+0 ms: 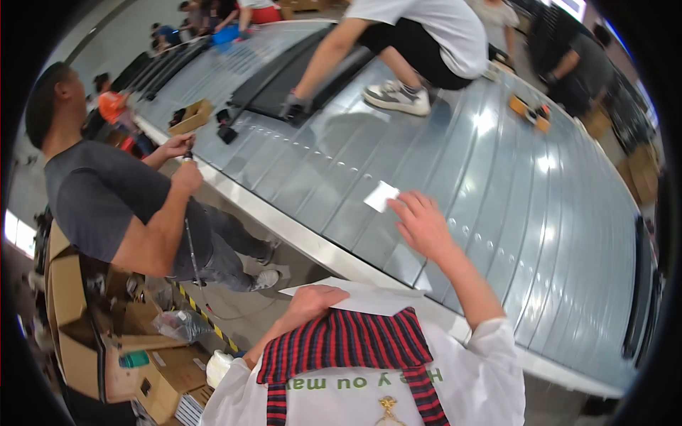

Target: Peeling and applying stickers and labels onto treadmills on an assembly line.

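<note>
My left hand (317, 302) is closed on a white sheet of paper (380, 300), held close to my body over the panel's near edge. Stretched out in front of me, my right hand (425, 224) has its fingers apart, with the thumb away from them. Its fingertips are at the right edge of a small white label (381, 197), which seems to lie flat on the ribbed grey metal panel (433, 153). I cannot tell whether they press on it.
A person (440, 35) crouches on the panel, a gloved hand at a black frame (273, 89). Another (121, 177) stands at the left with a hand tool (188, 153). Cardboard boxes (170, 373) crowd the lower left. Small open boxes (192, 116) rest on the panel.
</note>
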`<state>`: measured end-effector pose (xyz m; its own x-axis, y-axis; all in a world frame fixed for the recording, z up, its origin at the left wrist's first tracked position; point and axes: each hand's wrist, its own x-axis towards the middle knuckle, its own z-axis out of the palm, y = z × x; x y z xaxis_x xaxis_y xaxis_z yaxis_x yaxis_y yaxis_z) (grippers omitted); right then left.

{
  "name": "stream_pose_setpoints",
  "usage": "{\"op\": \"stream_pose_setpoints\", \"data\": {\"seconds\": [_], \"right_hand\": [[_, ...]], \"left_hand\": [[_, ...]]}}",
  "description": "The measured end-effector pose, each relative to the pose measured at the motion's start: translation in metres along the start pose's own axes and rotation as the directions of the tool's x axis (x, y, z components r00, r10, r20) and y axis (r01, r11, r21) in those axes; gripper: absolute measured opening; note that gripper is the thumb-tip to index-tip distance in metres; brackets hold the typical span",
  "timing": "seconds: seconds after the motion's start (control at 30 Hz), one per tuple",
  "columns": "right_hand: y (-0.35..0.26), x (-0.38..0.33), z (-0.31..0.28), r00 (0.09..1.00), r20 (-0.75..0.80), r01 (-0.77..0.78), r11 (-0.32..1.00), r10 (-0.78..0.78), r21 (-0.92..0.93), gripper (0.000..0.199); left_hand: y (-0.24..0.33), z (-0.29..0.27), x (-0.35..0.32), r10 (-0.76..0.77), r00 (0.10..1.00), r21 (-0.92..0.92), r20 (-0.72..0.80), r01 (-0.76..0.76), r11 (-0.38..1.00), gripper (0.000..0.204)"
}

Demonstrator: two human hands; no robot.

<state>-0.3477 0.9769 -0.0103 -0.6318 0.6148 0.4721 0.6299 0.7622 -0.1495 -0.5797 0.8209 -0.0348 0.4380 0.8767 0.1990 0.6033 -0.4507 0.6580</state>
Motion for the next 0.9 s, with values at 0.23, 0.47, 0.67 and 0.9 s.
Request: {"op": "stream_pose_setpoints", "data": {"seconds": [0.23,0.47,0.67,0.9], "right_hand": [[-0.037,-0.015,-0.028,0.976,0.122,0.207,0.938,-0.179,-0.280,0.038],[-0.096,-0.043,-0.020,0.955,0.211,0.265,0.918,-0.208,-0.294,0.032],[-0.097,-0.109,-0.013,0.932,0.364,0.141,0.919,0.003,-0.369,0.030],[-0.115,-0.178,0.044,0.828,0.558,-0.082,0.996,0.053,0.028,0.019]], "left_hand": [[0.011,0.007,-0.042,-0.003,0.999,-0.099,0.054,0.008,0.995,0.028],[0.018,0.015,-0.112,-0.013,0.996,-0.266,0.085,0.035,0.963,0.028],[-0.005,-0.001,-0.132,-0.356,0.919,-0.246,-0.169,0.310,0.918,0.026],[0.059,-0.012,-0.053,-0.605,0.760,-0.970,0.235,0.140,-0.201,0.033]]}}
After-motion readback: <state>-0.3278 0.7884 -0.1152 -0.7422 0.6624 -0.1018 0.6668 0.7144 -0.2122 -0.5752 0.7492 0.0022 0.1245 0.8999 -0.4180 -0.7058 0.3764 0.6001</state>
